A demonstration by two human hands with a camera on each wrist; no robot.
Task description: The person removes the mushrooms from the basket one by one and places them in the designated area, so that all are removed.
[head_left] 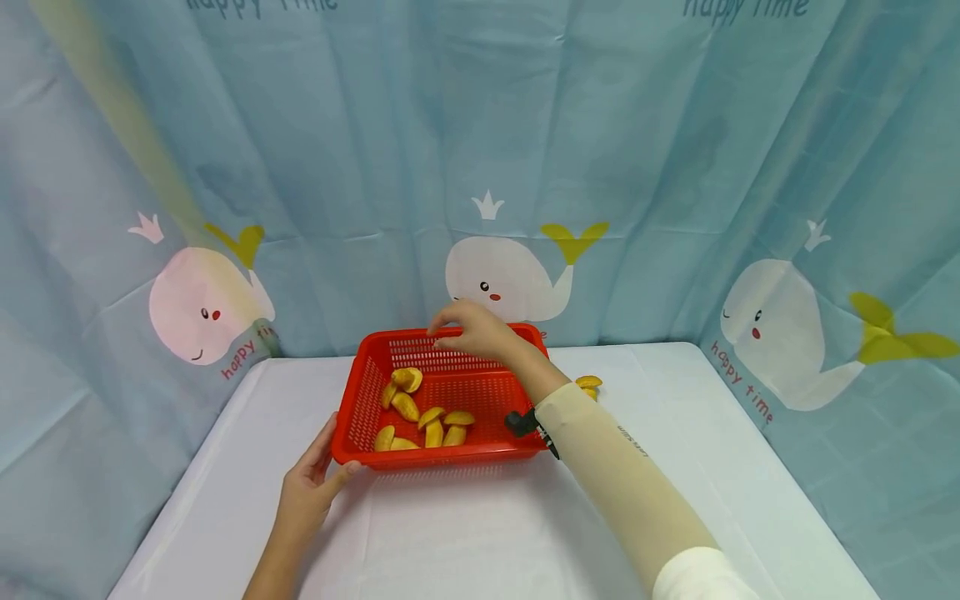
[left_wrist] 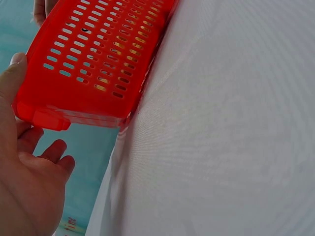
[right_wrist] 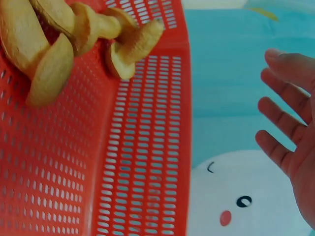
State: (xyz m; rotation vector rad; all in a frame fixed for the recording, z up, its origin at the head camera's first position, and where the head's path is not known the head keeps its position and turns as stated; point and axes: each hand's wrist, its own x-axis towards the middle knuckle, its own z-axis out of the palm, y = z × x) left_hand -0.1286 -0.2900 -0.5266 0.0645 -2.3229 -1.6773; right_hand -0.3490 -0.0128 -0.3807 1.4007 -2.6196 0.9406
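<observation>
A red plastic basket (head_left: pixel 480 457) with slotted walls stands on the white table. Several yellow-brown mushrooms (head_left: pixel 433 427) lie in its left half and along its front wall; the right wrist view shows some of these mushrooms (right_wrist: pixel 51 71) close up. My left hand (head_left: pixel 309 487) grips the basket's left front corner, thumb (left_wrist: pixel 15 73) on the rim and the other fingers below it. Above the far wall hovers my right hand (head_left: pixel 480 332), its fingers loosely bent with nothing between them. In the right wrist view that hand (right_wrist: pixel 300 113) is apart from the rim.
One more mushroom (head_left: pixel 589 383) lies on the table right of the basket, partly behind the right forearm. A light-blue curtain (head_left: pixel 637 167) with printed whales surrounds the white tabletop (head_left: pixel 450 533) at the back and sides.
</observation>
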